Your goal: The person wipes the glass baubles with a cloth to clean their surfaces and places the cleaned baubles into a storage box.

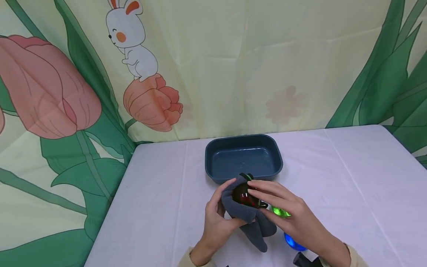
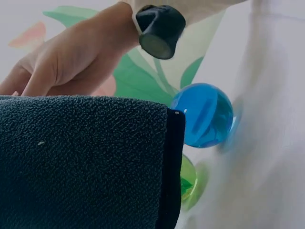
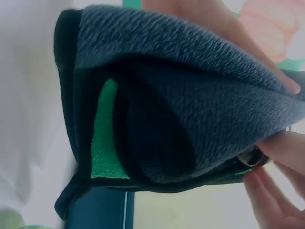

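A grey-blue cloth (image 1: 238, 209) with a dark edge is wrapped partly round a shiny dark red ball (image 1: 245, 194). My left hand (image 1: 218, 218) grips the cloth from the left, the ball cradled in its fold. From the right, my right hand (image 1: 287, 207) holds the ball between thumb and fingers at its exposed side. The cloth's loose ends hang below the hands. In the left wrist view the cloth (image 2: 86, 162) covers much of the frame. The right wrist view shows its green inner part (image 3: 107, 138) and only a small dark bit of the ball (image 3: 252, 156).
Just behind the hands stands a dark blue basin (image 1: 243, 161). A clear green ball (image 1: 280, 212) and a clear blue ball (image 1: 293, 243) lie on the white-covered table (image 1: 160, 207), partly hidden by the right hand. A printed curtain (image 1: 213, 66) hangs behind the table.
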`<state>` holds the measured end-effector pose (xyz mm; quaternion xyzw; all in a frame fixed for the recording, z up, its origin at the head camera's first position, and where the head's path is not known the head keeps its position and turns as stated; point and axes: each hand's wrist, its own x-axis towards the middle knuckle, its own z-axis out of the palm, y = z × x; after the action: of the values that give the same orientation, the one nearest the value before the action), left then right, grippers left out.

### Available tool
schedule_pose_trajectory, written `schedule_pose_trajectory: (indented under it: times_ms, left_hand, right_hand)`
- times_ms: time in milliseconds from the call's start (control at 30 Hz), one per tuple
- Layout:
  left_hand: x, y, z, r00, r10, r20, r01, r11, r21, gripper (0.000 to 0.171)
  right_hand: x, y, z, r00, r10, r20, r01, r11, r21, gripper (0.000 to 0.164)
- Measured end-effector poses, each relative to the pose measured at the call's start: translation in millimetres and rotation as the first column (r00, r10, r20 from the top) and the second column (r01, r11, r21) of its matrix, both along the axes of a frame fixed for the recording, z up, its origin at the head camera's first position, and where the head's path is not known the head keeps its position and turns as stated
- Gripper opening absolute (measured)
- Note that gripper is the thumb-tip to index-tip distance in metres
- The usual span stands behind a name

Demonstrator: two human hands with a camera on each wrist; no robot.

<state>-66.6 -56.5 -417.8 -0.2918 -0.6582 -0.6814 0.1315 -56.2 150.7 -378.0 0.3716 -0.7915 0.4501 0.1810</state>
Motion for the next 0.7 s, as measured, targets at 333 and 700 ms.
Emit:
schedule_pose_trajectory:
  times_ms: [333, 700]
  left_hand:
    - [0.9, -0.6, 0.5, 0.998, -0.015, 0.059, 0.014, 1.0, 0.019, 0.084]
    - [1.6, -2.0, 0.8, 0.999, 0.023, 0.047, -0.022, 1.0, -0.023, 0.084]
  right_hand:
    - [-4.1, -4.9, -3.3, 0.979, 0.008, -0.204, -0.005, 1.0, 0.016, 0.043]
    - [4.3, -5.0, -0.8, 0.952, -0.062, 0.301, 0.084, 0.995, -0.062, 0.062]
